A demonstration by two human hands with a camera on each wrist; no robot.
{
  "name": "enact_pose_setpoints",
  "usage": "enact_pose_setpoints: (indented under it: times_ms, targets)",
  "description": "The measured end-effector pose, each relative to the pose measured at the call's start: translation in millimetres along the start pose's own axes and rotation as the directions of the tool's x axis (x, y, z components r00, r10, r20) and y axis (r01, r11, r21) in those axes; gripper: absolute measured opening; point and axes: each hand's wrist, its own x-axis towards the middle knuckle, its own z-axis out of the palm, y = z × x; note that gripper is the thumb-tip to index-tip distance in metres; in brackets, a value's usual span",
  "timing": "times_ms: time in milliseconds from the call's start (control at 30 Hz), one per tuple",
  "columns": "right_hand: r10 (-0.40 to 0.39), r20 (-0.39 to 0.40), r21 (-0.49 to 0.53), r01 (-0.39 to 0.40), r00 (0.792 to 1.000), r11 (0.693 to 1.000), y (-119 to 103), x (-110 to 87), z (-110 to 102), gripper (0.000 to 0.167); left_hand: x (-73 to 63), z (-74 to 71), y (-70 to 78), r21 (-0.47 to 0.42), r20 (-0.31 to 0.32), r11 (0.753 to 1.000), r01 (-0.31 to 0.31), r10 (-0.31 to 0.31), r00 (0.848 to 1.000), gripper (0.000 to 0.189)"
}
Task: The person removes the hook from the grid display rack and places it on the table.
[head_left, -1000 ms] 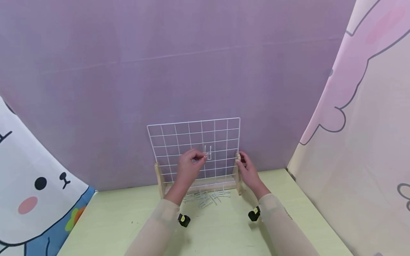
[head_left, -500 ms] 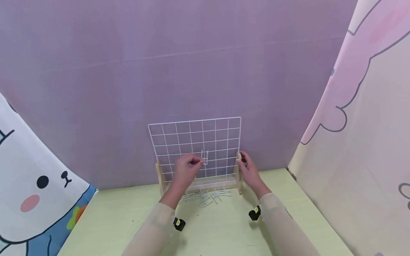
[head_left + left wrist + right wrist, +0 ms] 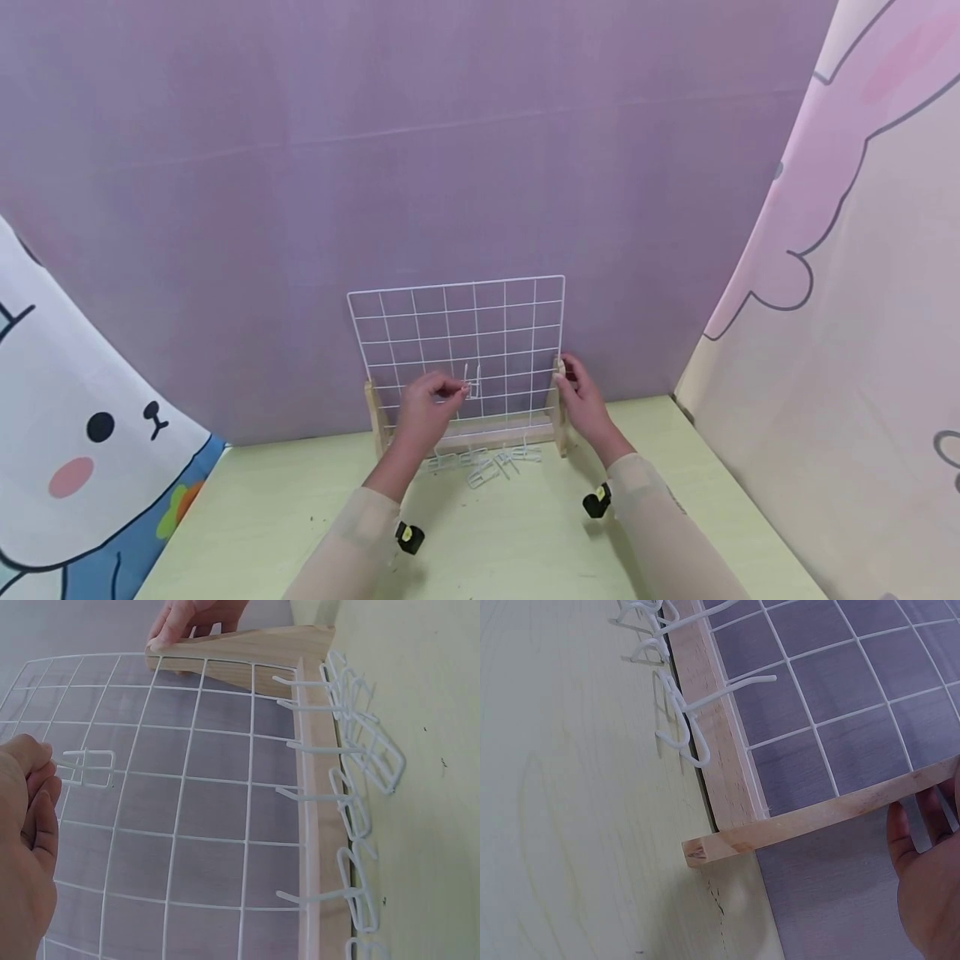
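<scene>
In the head view my left hand (image 3: 426,412) pinches a white wire hook (image 3: 112,766) between thumb and fingertips, in front of the middle of a white wire grid panel (image 3: 457,285). The hook's loop overlaps the grid wires in the left wrist view. The panel stands upright in a wooden stand (image 3: 480,435). At its right side my right hand (image 3: 583,408) grips the wooden side post (image 3: 802,823), thumb in front and fingers behind.
Several loose white hooks (image 3: 360,892) lie on the pale yellow table (image 3: 510,550) along the stand's front, some with prongs leaning on the base. A purple cloth (image 3: 465,167) hangs behind the panel, with printed cloths at both sides.
My left hand has moved down and a little left across the grid with the hook in its fingers. The right hand stays on the post.
</scene>
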Motion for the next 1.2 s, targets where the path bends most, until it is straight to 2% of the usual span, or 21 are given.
enact_pose_setpoints:
  times_ms: [167,400,633,900,1033,1200]
  targets:
    - [-0.007,0.0,-0.003,0.007,1.0,1.0,1,0.4,0,0.049,-5.5,-3.0,-4.4,-0.024,-0.005,0.999,0.03,-0.03,1.0,0.014]
    - [-0.02,-0.006,0.005,0.02,1.0,1.0,2,1.4,0,0.048,-11.9,-9.2,-8.5,-0.009,0.011,0.999,0.044,-0.044,0.999,0.013]
    - [-0.025,-0.004,0.013,0.025,1.0,1.0,3,1.2,-1,0.048,-19.8,-12.5,-8.5,0.003,0.02,0.996,0.085,-0.085,0.996,0.014]
    - [-0.017,0.002,0.012,0.017,1.0,1.0,3,0.5,-1,0.05,-27.0,-15.4,-16.0,0.039,0.009,0.996,0.076,-0.076,0.997,0.015]
    - [-0.014,0.002,0.025,0.013,1.0,1.0,2,0.3,-1,0.05,-29.7,-17.7,-17.4,0.024,0.014,0.997,0.071,-0.071,0.997,0.015]
    - [0.002,0.004,0.016,-0.002,1.0,1.0,3,1.9,0,0.051,-33.5,-19.7,-18.8,0.015,0.022,0.995,0.094,-0.094,0.995,0.017]
